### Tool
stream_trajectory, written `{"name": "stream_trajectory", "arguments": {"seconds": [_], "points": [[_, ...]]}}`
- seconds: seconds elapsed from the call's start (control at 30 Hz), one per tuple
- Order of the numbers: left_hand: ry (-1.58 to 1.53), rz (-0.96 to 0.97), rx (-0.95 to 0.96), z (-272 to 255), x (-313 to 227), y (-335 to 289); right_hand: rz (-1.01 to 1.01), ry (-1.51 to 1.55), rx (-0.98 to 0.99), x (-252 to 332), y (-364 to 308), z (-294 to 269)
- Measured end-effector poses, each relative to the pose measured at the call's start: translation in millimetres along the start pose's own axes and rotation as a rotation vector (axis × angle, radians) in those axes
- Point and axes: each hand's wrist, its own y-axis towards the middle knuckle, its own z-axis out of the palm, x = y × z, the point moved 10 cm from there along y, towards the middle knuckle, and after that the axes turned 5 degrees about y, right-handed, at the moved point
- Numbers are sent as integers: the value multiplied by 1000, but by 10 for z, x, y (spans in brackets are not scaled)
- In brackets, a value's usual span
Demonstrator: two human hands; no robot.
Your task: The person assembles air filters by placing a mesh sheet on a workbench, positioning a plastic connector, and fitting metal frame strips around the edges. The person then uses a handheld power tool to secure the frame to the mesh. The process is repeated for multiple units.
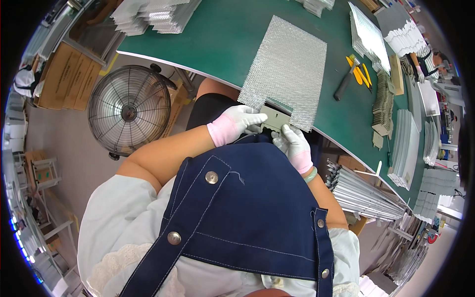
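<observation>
A silver metal mesh sheet (pixel 289 69) lies on the green table (pixel 222 39), its near end hanging over the table's front edge. A flat grey metal piece (pixel 273 119) sits at the notch in that near end. My left hand (pixel 240 121), in a white glove with a pink cuff, grips the grey piece from the left. My right hand (pixel 293 143), gloved the same way, pinches it from below on the right. Both hands are close to my dark blue apron.
Stacks of mesh sheets (pixel 158 15) lie at the table's far left, more stacks (pixel 371 37) and folded metal parts (pixel 383 104) at the right. Yellow-handled tools (pixel 357 72) lie right of the sheet. A floor fan (pixel 129 109) stands left; metal strips (pixel 361 190) are stacked below right.
</observation>
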Motion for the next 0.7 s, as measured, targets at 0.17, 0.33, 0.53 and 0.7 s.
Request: {"name": "stream_trajectory", "arguments": {"seconds": [0.17,0.33,0.53,0.7], "points": [[-97,7,-17,-49,52,58,-52,159,46,168,-3,76],[-283,61,42,-59,173,179,42,339,235,97,93,78],[-241,59,14,-56,109,158,12,275,197,114,84,4],[-89,95,-138,-83,-22,78,-174,-104,-94,293,1,-94]]}}
